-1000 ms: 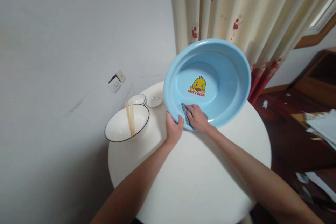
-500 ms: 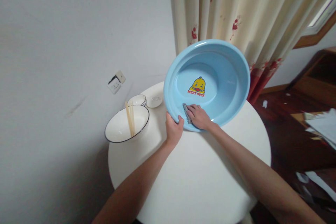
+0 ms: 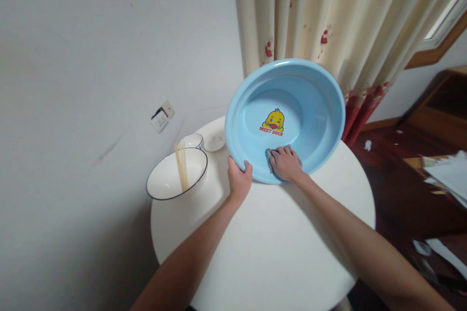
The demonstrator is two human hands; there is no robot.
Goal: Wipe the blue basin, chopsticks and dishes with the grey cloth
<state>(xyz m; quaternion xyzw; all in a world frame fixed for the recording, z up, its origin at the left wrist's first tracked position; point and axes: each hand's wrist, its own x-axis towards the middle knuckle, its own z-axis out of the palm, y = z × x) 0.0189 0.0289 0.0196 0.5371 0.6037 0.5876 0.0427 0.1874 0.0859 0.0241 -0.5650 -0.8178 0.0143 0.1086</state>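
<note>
A large light-blue plastic basin [image 3: 321,121] with a yellow duck print on its bottom is tilted up on the round white table [image 3: 277,252], its inside facing me. My left hand [image 3: 240,180] grips the basin's lower left rim, thumb on the inner side. Inside the basin, my right hand [image 3: 287,163] presses a grey cloth [image 3: 269,158] against the lower wall, with the fingers closed over it. Part of the cloth is hidden beneath that hand.
Left on the table stand a big white bowl [image 3: 164,180] with several chopsticks [image 3: 181,167] in it, a smaller bowl [image 3: 191,141] and a small white dish [image 3: 214,143]. A wall with a socket [image 3: 159,120] borders the left; a curtain [image 3: 292,14] hangs behind.
My right hand has slid the grey cloth to the right along the basin's lower inner wall. My left hand keeps its hold on the rim, and the basin has barely shifted.
</note>
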